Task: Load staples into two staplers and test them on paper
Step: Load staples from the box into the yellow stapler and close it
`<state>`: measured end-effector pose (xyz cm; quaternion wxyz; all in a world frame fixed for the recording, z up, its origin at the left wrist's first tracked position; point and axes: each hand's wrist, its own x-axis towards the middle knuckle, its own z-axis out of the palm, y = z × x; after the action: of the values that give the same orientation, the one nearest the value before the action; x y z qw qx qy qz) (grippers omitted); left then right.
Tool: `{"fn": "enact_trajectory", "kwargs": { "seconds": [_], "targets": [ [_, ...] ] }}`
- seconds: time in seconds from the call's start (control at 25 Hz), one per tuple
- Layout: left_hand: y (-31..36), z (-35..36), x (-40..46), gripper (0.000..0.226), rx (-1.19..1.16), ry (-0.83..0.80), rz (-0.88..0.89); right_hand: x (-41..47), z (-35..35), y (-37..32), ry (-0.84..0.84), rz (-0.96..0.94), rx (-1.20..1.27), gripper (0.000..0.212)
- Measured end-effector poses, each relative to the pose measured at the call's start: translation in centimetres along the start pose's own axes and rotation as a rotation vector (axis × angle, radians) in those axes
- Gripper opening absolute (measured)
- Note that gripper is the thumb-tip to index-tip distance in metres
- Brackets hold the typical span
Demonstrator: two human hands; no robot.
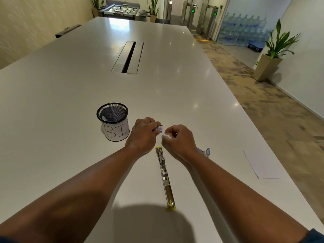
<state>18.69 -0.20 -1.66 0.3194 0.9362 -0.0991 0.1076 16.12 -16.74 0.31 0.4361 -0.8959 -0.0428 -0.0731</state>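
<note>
At far left the mesh cup (113,121) stands just beside your left hand (142,134), which grips a small staple box (159,128) to steady it. Your right hand (178,137) pinches what looks like a staple strip, probably drawn from that box. Below, 1 yellow-tipped stapler (164,176) lies opened flat, ready for loading. A 2nd blue stapler (206,152) waits behind your right wrist; the paper (259,165) lies further right.

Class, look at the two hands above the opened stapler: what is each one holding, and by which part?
The left hand grips a small staple box around its near end. The right hand pinches something tiny, probably staples, at the fingertips.
</note>
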Motion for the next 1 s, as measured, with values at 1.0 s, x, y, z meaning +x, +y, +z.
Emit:
{"fn": "enact_trajectory", "kwargs": {
  "seconds": [1.0],
  "targets": [
    [2.7,-2.1,-8.5,0.016,-0.360,0.094,0.033,-6.4,-1.6,-1.9,-0.172,-0.020,0.224,0.020]
  ]
}}
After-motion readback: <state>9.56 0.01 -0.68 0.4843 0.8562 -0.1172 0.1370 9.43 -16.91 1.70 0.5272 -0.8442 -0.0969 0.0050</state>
